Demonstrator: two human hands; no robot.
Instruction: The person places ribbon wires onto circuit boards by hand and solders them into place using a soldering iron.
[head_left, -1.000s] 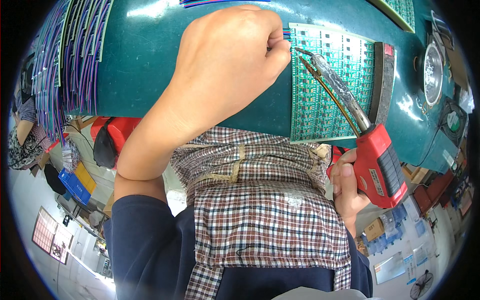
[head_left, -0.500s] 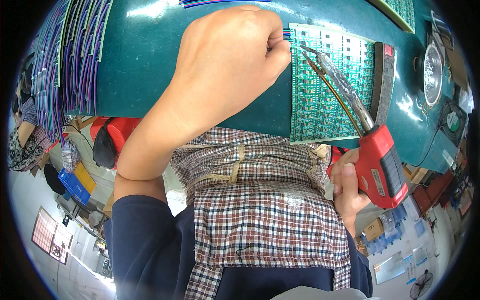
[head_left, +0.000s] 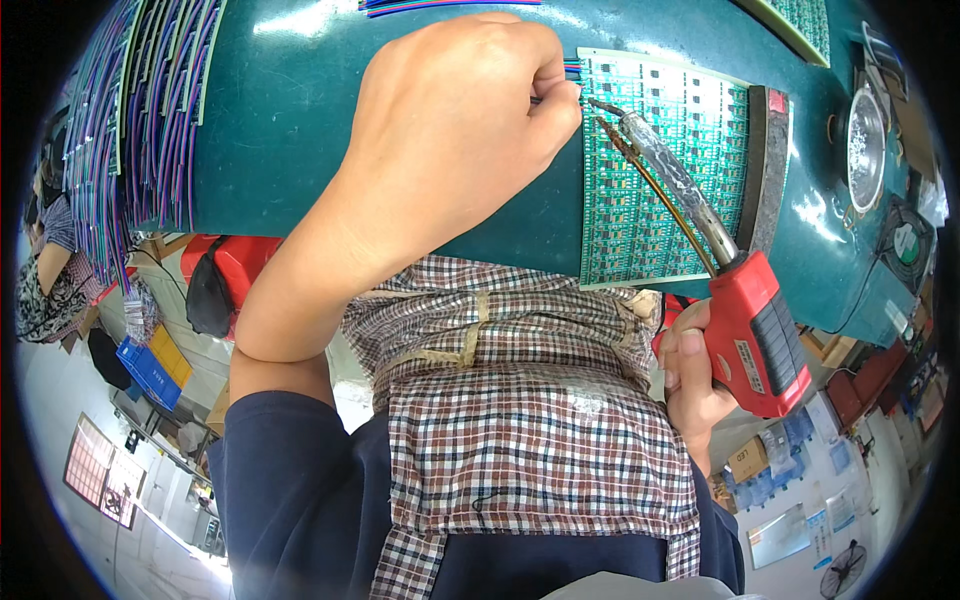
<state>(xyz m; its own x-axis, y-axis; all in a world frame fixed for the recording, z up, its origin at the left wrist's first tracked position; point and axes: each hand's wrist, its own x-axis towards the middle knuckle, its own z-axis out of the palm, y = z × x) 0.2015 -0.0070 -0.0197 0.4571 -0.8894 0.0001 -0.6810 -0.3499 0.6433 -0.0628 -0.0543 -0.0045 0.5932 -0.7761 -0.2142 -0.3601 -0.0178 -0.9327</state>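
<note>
A green circuit board panel [head_left: 625, 215], covered in rows of small parts, lies on the bench. My left hand [head_left: 455, 125] is closed in a pinch at its upper left edge. Thin coloured wires [head_left: 572, 70] show just beyond the fingers, meeting the board edge; the hand hides most of their length. In my right hand [head_left: 692, 375] is a red-handled soldering gun [head_left: 755, 325], gripped from below. Its hot tip points up and left over the board, close to my left fingertips. A thin brown feed tube [head_left: 665, 195] runs alongside the barrel, ending near the tip.
A dark bar [head_left: 766, 175] lies along the panel's right edge. Boards with bundles of purple-blue wires [head_left: 165, 120] hang at the left. A round metal dish [head_left: 865, 150] and small fan [head_left: 905, 240] stand right. Another panel [head_left: 800, 25] lies at the far right.
The soldering gun has shifted slightly left, bringing its tip lower and nearer to the board's left edge and my left fingertips. My left hand has hardly moved.
</note>
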